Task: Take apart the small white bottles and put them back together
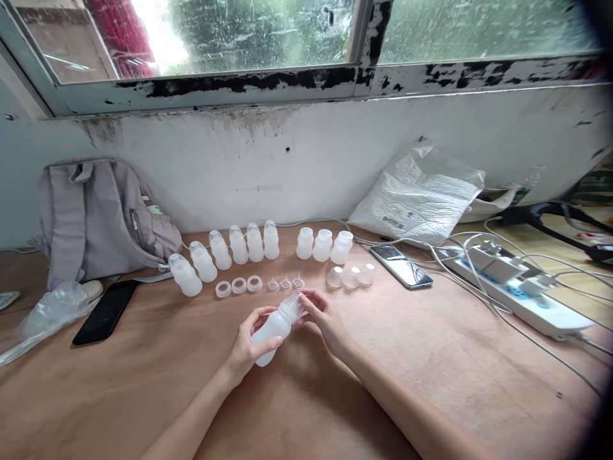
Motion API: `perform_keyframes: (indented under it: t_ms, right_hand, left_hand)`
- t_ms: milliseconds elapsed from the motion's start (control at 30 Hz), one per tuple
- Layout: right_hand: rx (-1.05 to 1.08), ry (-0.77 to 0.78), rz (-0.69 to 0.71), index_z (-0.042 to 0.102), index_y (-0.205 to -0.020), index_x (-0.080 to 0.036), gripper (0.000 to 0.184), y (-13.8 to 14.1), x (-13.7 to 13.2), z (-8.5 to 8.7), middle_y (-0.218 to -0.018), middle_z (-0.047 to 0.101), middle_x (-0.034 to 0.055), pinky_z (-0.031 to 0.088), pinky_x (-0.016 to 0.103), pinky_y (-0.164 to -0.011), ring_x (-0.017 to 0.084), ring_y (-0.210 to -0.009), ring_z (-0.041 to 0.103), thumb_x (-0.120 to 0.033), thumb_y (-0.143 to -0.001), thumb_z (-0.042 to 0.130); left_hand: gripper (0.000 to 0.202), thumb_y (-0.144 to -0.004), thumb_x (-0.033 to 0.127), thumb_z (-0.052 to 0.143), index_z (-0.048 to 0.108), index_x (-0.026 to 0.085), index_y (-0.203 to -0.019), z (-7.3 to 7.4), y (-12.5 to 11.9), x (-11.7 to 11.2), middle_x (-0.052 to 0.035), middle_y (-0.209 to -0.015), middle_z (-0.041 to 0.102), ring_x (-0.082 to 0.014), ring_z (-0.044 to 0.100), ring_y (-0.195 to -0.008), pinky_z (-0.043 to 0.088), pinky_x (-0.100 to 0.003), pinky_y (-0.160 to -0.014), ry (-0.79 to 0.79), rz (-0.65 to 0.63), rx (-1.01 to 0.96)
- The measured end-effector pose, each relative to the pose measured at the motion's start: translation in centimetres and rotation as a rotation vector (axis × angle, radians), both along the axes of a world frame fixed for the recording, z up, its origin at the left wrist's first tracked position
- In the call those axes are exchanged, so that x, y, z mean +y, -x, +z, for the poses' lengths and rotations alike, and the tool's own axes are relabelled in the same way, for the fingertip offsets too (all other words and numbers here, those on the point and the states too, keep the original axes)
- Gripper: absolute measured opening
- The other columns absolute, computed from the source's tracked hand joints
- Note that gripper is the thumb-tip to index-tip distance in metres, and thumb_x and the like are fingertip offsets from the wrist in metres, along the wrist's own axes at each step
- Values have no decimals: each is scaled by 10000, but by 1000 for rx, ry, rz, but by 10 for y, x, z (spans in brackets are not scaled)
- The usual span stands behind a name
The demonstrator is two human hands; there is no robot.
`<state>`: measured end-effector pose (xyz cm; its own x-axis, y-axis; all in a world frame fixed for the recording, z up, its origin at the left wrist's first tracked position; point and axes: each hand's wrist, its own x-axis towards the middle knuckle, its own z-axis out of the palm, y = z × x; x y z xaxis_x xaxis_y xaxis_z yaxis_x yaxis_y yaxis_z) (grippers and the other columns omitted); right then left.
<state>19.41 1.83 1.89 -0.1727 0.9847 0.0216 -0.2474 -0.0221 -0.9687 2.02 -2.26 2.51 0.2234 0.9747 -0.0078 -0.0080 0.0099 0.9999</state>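
My left hand (pixel 246 348) is wrapped round the body of a small white plastic bottle (pixel 272 331), held tilted above the wooden table (pixel 431 358). My right hand (pixel 323 316) pinches the clear cap at the bottle's top end. Just beyond lie three white rings (pixel 239 285), three small clear nipples (pixel 286 283) and three clear domed caps (pixel 350 277). Behind them stand several capped bottles (pixel 225 252) in a curved row and three open bottles (pixel 324 245).
A grey backpack (pixel 96 217) leans on the wall at the left, with a black phone (pixel 105 312) and crumpled clear plastic (pixel 50 313) in front. Right of the bottles lie a second phone (pixel 401 265), a white plastic bag (pixel 419 191) and a power strip (pixel 517 291) with cables.
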Motion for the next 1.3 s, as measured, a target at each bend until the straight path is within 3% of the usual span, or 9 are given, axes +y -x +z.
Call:
perform_keyframes:
  t_ms: [167, 433, 633, 933, 1300]
  right_hand:
    - [6, 36, 37, 587, -821, -179, 231, -2, -2, -1, -752, 579, 14, 463, 251, -546, 124, -643, 539, -377, -704, 604]
    - [-47, 143, 224, 560, -754, -145, 261, -15, 9, -8, -675, 600, 15, 443, 228, -483, 125, -590, 564, -347, -635, 675]
    - [-77, 208, 330, 512, -682, -136, 298, -15, 13, -20, -629, 608, 18, 476, 259, -522, 144, -572, 597, -353, -599, 699]
    - [-20, 190, 298, 488, -693, -155, 280, -7, 8, -19, -658, 605, 3, 496, 279, -579, 131, -572, 599, -349, -631, 680]
    - [-145, 61, 143, 559, -797, -158, 311, -1, 7, -7, -697, 596, 15, 482, 261, -451, 144, -589, 584, -425, -656, 630]
  left_hand:
    - [433, -593, 224, 669, 548, 164, -1004, -1, 4, 0, -62, -985, 612, -216, 544, -918, 416, -282, -784, -9, 35, 32]
    - [423, -570, 195, 675, 573, 162, -979, -12, 12, 3, -65, -946, 630, -224, 563, -858, 434, -279, -712, -10, -5, 69]
    - [241, -712, 225, 529, 579, 165, -939, -17, 13, 9, -86, -1056, 585, -219, 524, -970, 395, -312, -844, -150, 214, 16]
    - [205, -751, 274, 471, 573, 143, -872, -16, 15, 9, -76, -890, 610, -192, 563, -808, 440, -292, -725, -153, 228, -94]
    - [216, -768, 307, 484, 581, 150, -879, -15, 13, 16, -70, -909, 598, -199, 541, -877, 430, -275, -736, -212, 298, -31]
